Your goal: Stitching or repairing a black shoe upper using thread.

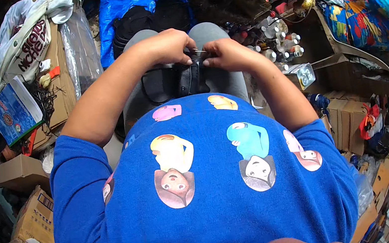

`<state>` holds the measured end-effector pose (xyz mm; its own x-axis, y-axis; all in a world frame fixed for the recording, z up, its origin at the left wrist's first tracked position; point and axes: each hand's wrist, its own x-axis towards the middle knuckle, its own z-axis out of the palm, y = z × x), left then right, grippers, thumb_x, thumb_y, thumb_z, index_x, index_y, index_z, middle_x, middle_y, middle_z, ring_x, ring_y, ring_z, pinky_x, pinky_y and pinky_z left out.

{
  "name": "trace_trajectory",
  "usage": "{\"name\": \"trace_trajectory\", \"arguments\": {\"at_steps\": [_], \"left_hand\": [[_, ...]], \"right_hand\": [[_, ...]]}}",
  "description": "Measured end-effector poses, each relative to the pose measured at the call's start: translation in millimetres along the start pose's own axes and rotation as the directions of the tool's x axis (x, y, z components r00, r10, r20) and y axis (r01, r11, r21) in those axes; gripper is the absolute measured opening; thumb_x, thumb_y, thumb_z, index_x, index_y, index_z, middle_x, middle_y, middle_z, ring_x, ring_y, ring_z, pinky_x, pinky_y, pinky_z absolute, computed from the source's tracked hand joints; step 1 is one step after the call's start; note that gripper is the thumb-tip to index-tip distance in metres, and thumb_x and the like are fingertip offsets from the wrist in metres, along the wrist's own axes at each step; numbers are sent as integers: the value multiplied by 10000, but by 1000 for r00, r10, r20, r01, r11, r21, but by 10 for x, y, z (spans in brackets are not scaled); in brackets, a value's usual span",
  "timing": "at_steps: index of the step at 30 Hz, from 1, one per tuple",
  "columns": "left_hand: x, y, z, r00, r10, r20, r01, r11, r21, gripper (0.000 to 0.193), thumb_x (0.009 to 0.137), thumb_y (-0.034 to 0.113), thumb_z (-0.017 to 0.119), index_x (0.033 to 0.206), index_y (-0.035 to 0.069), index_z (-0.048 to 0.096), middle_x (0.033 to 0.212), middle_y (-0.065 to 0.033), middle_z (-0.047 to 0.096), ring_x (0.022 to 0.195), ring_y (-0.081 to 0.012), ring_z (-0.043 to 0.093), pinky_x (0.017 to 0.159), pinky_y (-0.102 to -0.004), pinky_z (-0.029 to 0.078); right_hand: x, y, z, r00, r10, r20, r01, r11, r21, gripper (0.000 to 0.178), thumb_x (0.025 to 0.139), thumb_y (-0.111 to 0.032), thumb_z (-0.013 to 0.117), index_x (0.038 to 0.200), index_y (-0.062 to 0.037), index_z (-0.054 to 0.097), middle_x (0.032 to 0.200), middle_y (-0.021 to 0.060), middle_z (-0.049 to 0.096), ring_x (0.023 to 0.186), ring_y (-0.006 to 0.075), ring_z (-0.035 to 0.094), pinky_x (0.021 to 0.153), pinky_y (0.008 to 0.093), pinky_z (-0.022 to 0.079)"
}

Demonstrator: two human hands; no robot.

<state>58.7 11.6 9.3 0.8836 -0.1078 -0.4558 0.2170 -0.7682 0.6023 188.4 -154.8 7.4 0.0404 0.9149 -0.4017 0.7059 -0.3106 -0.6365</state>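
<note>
On my lap, between my grey-clad knees, lies a black leather-like item (190, 79) with a stitched edge. It has a looped strap (153, 90) at its left side, and I cannot tell its exact kind. My left hand (175, 46) is closed at the item's upper end, its thumb and fingers pressed on it. Close beside it, my right hand (226, 55) is closed in a pinch. A thin shiny needle-like piece (199, 51) spans the small gap between the two hands, its right end at my right fingertips. My fingers partly hide the item's far end.
Beyond my knees, a blue plastic bag (110, 13) holds black things. Several small bottles (273, 42) stand to the right. Cardboard boxes (21, 172) and a blue book (14, 110) lie left. A person in a colourful sleeve (382, 13) is at the far right.
</note>
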Motion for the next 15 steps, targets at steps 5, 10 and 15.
{"name": "trace_trajectory", "arguments": {"at_steps": [5, 10, 15], "left_hand": [[113, -112, 284, 908, 198, -368, -235, 970, -58, 286, 648, 129, 775, 880, 52, 625, 849, -113, 577, 856, -278, 581, 742, -373, 462], [171, -327, 411, 897, 182, -402, -332, 880, -341, 286, 696, 163, 767, 930, 57, 642, 886, -56, 522, 922, -211, 513, 826, -321, 409], [154, -384, 377, 922, 183, -341, -331, 828, -452, 299, 735, 220, 749, 965, 55, 655, 884, -51, 518, 925, -197, 502, 841, -306, 386]], "right_hand": [[-192, 114, 71, 933, 56, -357, 30, 972, 231, 326, 853, -159, 605, 1172, -95, 619, 946, 153, 624, 904, 271, 605, 771, 373, 460], [-394, 112, -9, 866, 97, -491, 117, 914, 387, 350, 869, -82, 584, 1215, -127, 607, 825, 88, 517, 748, 175, 534, 752, 290, 445], [-465, 46, 14, 820, -121, -559, 160, 987, 22, 235, 760, -99, 710, 984, -170, 719, 757, 22, 612, 734, 187, 567, 741, 324, 420]]}}
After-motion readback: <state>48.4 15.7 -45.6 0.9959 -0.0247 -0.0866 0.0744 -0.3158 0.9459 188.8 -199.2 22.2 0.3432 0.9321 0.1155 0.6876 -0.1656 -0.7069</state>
